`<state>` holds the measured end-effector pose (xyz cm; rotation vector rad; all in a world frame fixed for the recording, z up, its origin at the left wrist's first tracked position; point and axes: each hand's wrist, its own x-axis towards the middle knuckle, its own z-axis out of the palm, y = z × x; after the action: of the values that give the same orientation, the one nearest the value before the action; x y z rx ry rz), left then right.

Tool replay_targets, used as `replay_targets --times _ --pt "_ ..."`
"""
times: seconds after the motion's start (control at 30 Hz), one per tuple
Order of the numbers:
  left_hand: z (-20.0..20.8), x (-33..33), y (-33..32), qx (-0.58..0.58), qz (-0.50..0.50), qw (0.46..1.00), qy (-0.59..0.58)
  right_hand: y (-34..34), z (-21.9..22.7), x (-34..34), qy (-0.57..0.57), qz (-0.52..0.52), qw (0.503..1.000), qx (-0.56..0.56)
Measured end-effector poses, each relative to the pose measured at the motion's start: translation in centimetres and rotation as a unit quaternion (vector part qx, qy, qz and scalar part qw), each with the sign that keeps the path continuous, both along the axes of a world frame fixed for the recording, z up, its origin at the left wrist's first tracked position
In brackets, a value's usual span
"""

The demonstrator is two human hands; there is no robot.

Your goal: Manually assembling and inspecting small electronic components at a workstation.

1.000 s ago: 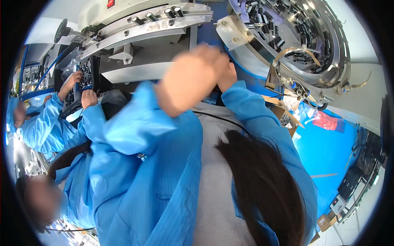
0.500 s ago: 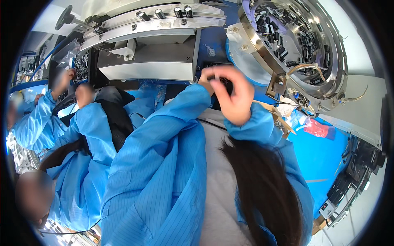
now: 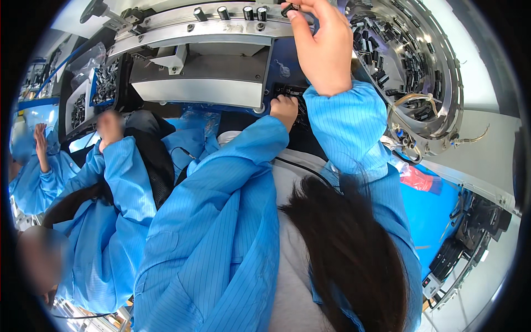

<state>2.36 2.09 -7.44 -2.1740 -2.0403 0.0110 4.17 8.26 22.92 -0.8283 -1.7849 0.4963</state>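
My right hand [image 3: 326,50] is raised at the far end of the metal rail [image 3: 166,32], thumb and fingers pinching a black cylindrical capacitor [image 3: 289,9]. To its left, several black capacitors with silvery ends [image 3: 223,13] stand in a row along the rail. Nearer to me, my left hand [image 3: 285,109] is curled at the edge of a dark box [image 3: 298,95] holding black parts. Its fingertips are partly hidden, so what they hold cannot be made out.
A round steel bowl feeder [image 3: 453,66] full of loose capacitors stands at right, with hoses on its rim. Below the rail sits a grey machine housing [image 3: 199,93]. At left, a co-worker in a blue coat [image 3: 105,249] sits close by, near trays of small parts [image 3: 105,83].
My right hand has moved up and away from my left hand to the rail, carrying a capacitor. My left hand has stayed low, now at the dark box.
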Motion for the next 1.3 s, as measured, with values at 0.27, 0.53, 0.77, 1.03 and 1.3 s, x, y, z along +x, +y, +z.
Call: replay_targets --times 0.27,0.53,0.77,1.03,1.3 --pt "4.4 -0.9 -2.0 -0.023 -0.042 0.999 0.019 0.5 1.1 -0.6 -0.083 -0.046 0.992 0.087" --pt "16.8 -3.8 -5.9 -0.069 -0.054 0.986 -0.14 1.2 1.2 -1.3 -0.121 -0.082 0.987 0.073" --pt "23.3 -7.3 -8.2 0.07 -0.058 0.935 -0.344 0.9 1.0 -1.5 -0.094 -0.053 0.994 0.026" --pt "31.2 -11.5 -6.5 0.218 -0.039 0.897 -0.382 -0.6 -0.5 -2.2 -0.084 -0.144 0.974 0.154" --pt "36.6 -12.7 2.5 0.229 -0.141 0.914 -0.304 -9.4 -11.3 4.9 -0.101 0.107 0.988 -0.041"
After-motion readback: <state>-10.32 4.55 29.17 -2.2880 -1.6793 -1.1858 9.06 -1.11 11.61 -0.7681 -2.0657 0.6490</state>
